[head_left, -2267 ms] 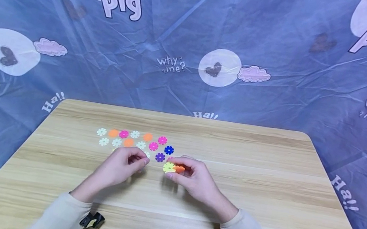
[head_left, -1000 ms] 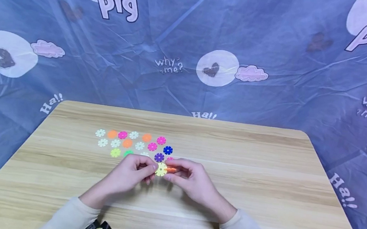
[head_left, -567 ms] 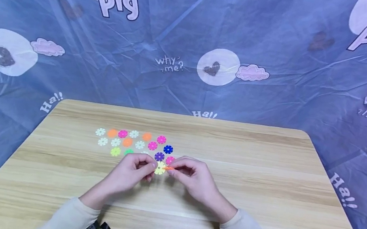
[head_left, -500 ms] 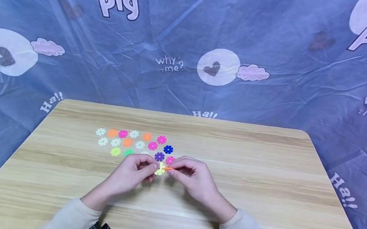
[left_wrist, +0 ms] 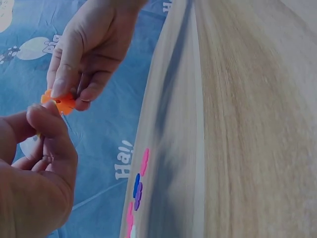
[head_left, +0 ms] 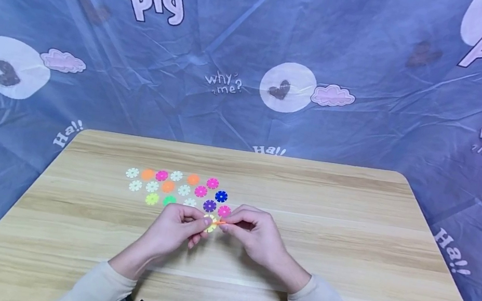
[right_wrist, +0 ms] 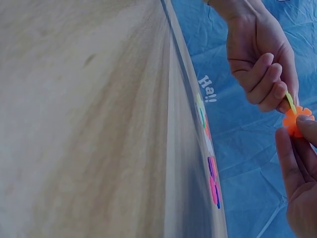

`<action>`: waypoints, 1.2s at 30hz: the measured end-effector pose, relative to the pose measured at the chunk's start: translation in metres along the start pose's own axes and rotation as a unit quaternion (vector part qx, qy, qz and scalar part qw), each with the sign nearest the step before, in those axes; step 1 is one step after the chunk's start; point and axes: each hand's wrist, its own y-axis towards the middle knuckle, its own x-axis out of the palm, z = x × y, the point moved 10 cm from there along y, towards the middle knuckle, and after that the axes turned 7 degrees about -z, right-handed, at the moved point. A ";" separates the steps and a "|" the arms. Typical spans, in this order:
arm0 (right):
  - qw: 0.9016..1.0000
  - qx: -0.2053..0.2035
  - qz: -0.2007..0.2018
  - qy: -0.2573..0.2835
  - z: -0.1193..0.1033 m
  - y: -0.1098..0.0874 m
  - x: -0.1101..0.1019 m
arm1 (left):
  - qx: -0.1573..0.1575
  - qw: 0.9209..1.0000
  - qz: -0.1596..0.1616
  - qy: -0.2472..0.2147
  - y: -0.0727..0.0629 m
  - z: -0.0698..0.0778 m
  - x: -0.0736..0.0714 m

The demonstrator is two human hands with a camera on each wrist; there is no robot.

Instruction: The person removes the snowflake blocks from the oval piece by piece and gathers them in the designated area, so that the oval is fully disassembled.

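My left hand pinches a yellow notched snowflake disc between thumb and fingertips. Facing it, my right hand pinches an orange snowflake disc, seen edge-on in the head view. The two discs meet at right angles, the orange one's rim at the yellow one's notches; how deep they sit in each other is hard to tell. Both are held above the table. In the left wrist view the yellow disc is mostly hidden by my left fingers, while the orange disc shows clearly.
Beyond my hands, several loose snowflake discs lie flat in rough rows, among them a blue disc, a purple disc, a pink disc and a green disc. The wooden table ends at a printed blue cloth.
My left hand has come rightward and taken hold of the yellow disc, which my right hand carried along with the orange one. Lately the left fingers have slid further over the yellow disc.
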 end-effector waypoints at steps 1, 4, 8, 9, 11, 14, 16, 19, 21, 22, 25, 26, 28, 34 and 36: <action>1.000 -0.003 -0.001 0.000 -0.001 0.000 0.000 | 0.000 1.000 0.000 -0.007 0.000 0.000 0.000; 1.000 -0.011 -0.005 0.000 -0.002 -0.001 0.002 | 0.005 1.000 -0.003 -0.021 0.000 0.000 0.000; 1.000 -0.011 -0.007 0.000 -0.002 -0.001 0.002 | 0.017 1.000 -0.009 -0.022 0.001 0.001 0.001; 1.000 -0.009 -0.007 0.001 -0.001 -0.001 0.002 | 0.020 1.000 -0.011 -0.019 0.001 0.002 0.000; 1.000 -0.007 -0.010 0.001 0.000 -0.001 0.002 | 0.025 1.000 -0.015 -0.009 0.001 0.002 0.000; 1.000 0.000 -0.013 0.003 0.002 -0.001 0.002 | 0.031 0.999 -0.016 0.004 0.000 0.003 -0.002; 1.000 0.003 -0.012 0.005 0.003 -0.001 0.001 | 0.032 0.999 -0.014 0.009 0.000 0.004 -0.003; 1.000 0.011 -0.007 0.009 0.004 -0.001 -0.001 | 0.028 0.999 0.003 0.019 -0.001 0.003 -0.009; 1.000 0.015 -0.003 0.010 0.005 -0.001 -0.003 | 0.021 0.999 0.014 0.025 -0.002 0.001 -0.013; 1.000 0.018 -0.002 0.009 0.005 -0.001 -0.004 | 0.018 0.999 0.019 0.032 -0.003 0.001 -0.015; 1.000 0.028 -0.001 0.004 0.006 -0.001 -0.005 | 0.010 0.998 0.028 0.057 -0.004 0.001 -0.021; 0.999 0.032 -0.001 0.002 0.007 -0.001 -0.005 | 0.009 0.997 0.030 0.068 -0.004 0.001 -0.022; 0.999 0.042 -0.004 0.000 0.009 -0.002 -0.005 | 0.007 0.995 0.036 0.097 -0.004 0.002 -0.025; 0.998 0.065 -0.012 0.001 0.015 -0.003 -0.005 | -0.005 0.982 0.051 0.181 0.000 0.005 -0.032; 0.998 0.067 -0.014 -0.001 0.017 -0.003 -0.005 | -0.012 0.978 0.061 0.198 0.000 0.004 -0.034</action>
